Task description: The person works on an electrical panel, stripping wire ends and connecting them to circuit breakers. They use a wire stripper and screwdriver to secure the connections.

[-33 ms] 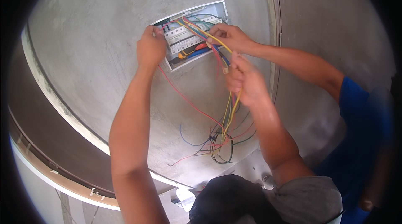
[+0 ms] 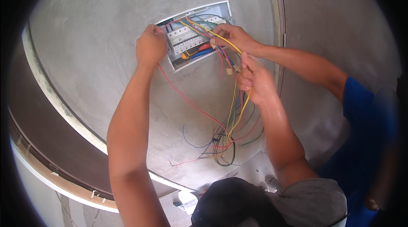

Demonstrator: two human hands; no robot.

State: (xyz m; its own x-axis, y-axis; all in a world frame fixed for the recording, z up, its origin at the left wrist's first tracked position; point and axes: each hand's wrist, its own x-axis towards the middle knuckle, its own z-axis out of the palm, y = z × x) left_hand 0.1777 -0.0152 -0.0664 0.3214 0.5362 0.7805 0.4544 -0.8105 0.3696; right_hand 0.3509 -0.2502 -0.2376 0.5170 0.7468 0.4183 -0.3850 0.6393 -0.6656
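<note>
A white electrical distribution box (image 2: pixel 229 10) is set in the grey wall, with rows of white circuit breakers (image 2: pixel 187 40) inside. My left hand (image 2: pixel 151 45) is closed at the box's left edge, pinching a red wire (image 2: pixel 182 94) that hangs down in a curve. Lower right of the box, my right hand (image 2: pixel 257 78) is closed around a yellow wire (image 2: pixel 224 40) running down from the box. A co-worker's hand (image 2: pixel 233 38) is at the box's right side, its fingers against the wire bundle.
Pliers with orange and blue handles (image 2: pixel 204 48) lie in the box's bottom. Below hangs a tangle of loose wires (image 2: pixel 223 142). A co-worker in a blue shirt (image 2: pixel 361 121) stands close on the right. A dark rounded shape (image 2: pixel 238 203) fills the lower edge; a door frame (image 2: pixel 281 36) runs behind.
My right hand has shifted a little right, drawing the yellow wire with it. My left hand has moved slightly left. The hanging wires have swayed a bit.
</note>
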